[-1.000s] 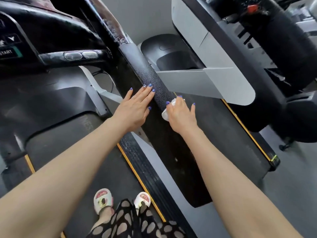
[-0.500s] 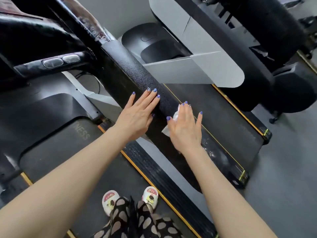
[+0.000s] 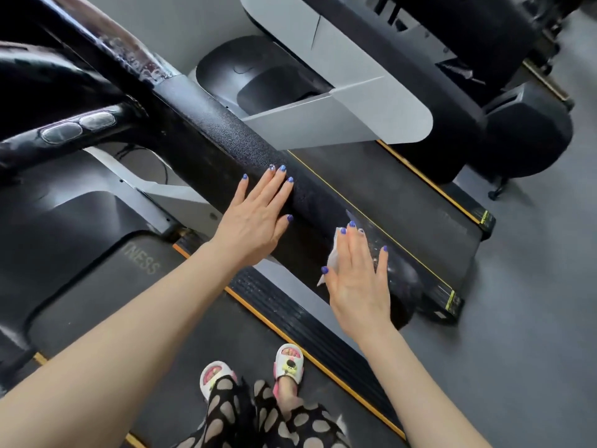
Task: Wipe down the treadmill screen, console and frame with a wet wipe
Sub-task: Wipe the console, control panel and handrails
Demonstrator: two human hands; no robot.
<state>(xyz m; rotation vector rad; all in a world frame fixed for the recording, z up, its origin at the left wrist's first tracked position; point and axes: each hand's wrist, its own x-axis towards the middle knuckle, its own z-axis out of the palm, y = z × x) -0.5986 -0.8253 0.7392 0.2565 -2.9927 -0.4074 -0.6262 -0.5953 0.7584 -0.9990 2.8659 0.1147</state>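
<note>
Your right hand (image 3: 357,276) presses the wet wipe (image 3: 332,258) flat (fingers straight) on the handrail (image 3: 226,137), which runs upper-left to lower-right; your left hand (image 3: 255,218) rests spread beside it.

This was a gym: a second treadmill (image 3: 397,189) stood just beside the black treadmill handrail (image 3: 226,137), on grey floor (image 3: 523,286), with more dark exercise machines (image 3: 523,137) beyond it.
</note>
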